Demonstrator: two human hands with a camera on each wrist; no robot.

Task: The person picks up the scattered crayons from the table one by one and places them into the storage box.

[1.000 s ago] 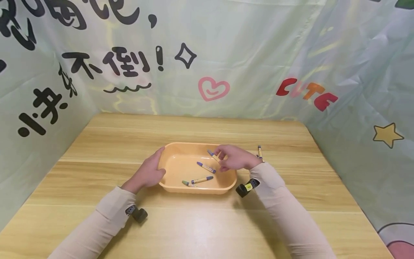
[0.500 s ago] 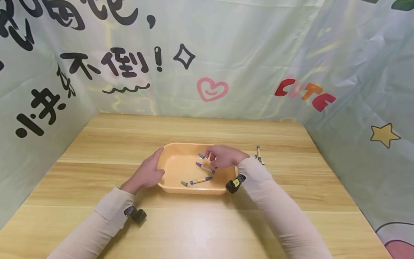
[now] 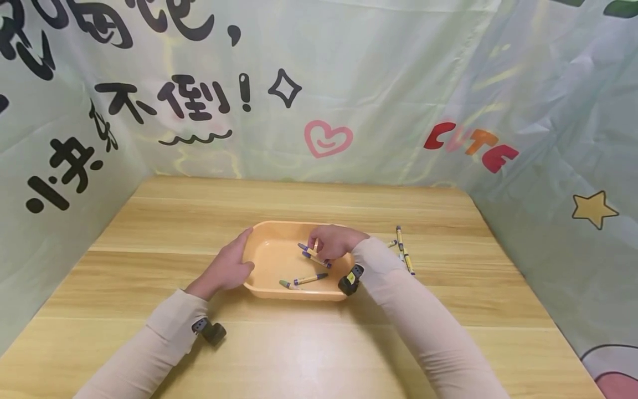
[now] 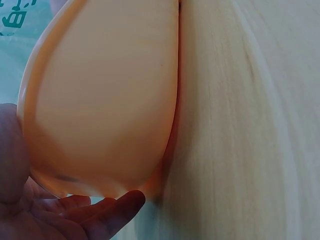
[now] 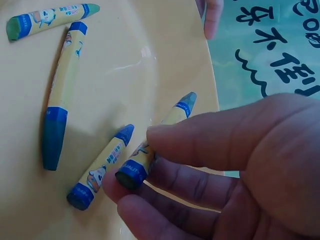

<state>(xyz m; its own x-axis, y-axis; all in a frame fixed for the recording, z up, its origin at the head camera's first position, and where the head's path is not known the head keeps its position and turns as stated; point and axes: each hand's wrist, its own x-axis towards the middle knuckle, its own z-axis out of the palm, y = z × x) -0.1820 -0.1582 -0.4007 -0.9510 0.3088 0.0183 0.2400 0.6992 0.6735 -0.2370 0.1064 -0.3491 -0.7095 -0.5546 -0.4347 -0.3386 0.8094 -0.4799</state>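
Observation:
My left hand [image 3: 225,267] grips the left end of an orange plastic tray [image 3: 299,295], its thumb and fingers on either side of the end wall in the left wrist view. Over the right half of the tray, my right hand [image 3: 338,241] pinches a crayon [image 5: 131,173] with a grey-blue tip between thumb and fingers. Just beside it on the tray floor lies a blue crayon [image 5: 102,166]. A dark teal crayon [image 5: 61,95] and a green crayon [image 5: 50,19] lie nearer the front of the tray, end close to end.
Several more crayons [image 3: 408,260] lie on the wooden table [image 3: 309,354] just right of the tray, partly behind the right sleeve. Printed cloth walls [image 3: 389,111] close off the back and both sides.
My right hand has moved left across the tray with the crayon, down beside the blue one. More crayons on the table show past the sleeve. My left hand stays on the tray.

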